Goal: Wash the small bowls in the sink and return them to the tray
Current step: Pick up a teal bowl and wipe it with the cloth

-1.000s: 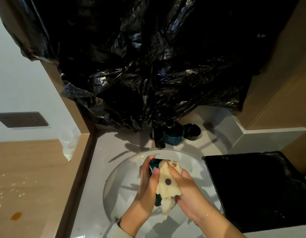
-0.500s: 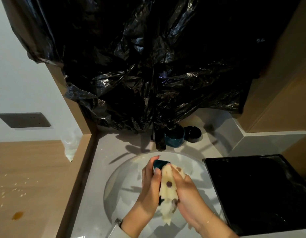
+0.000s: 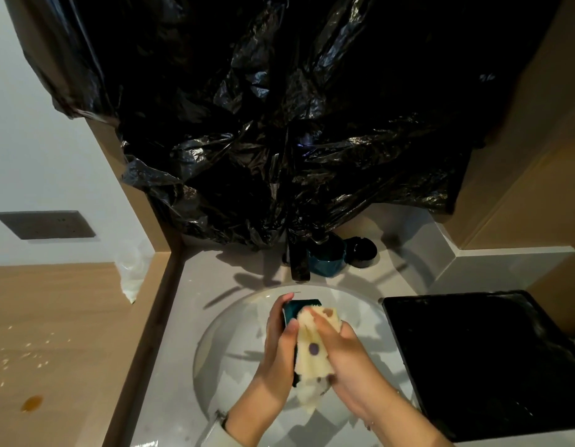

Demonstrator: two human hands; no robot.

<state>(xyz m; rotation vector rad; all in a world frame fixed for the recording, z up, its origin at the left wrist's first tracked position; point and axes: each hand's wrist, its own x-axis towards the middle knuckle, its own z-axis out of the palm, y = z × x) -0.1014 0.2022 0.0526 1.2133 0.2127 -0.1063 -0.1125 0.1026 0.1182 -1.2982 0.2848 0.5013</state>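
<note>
Head view looks down at a white sink (image 3: 221, 343). The two hands are close together over it. The left hand (image 3: 281, 346) curls round a small teal bowl (image 3: 292, 312) and holds it on its side. The right hand (image 3: 347, 359) presses a pale spotty cloth (image 3: 313, 350) on the bowl, with its fingers wrapped round the cloth. The bowl is above the sink, not in the black tray (image 3: 473, 359) that sits just to the right. One more teal bowl (image 3: 324, 264) waits by the dark tap (image 3: 299, 266), with a black bowl (image 3: 362, 256) beside it.

I think this is the rubbing step. To do it well, the left hand should hold tight, because a wet bowl can slip. The cloth should go all round, inside and on the rim. Turn the bowl a bit at a time so no part is missed. Keep it low over the sink, so a slip would be a short drop
</note>
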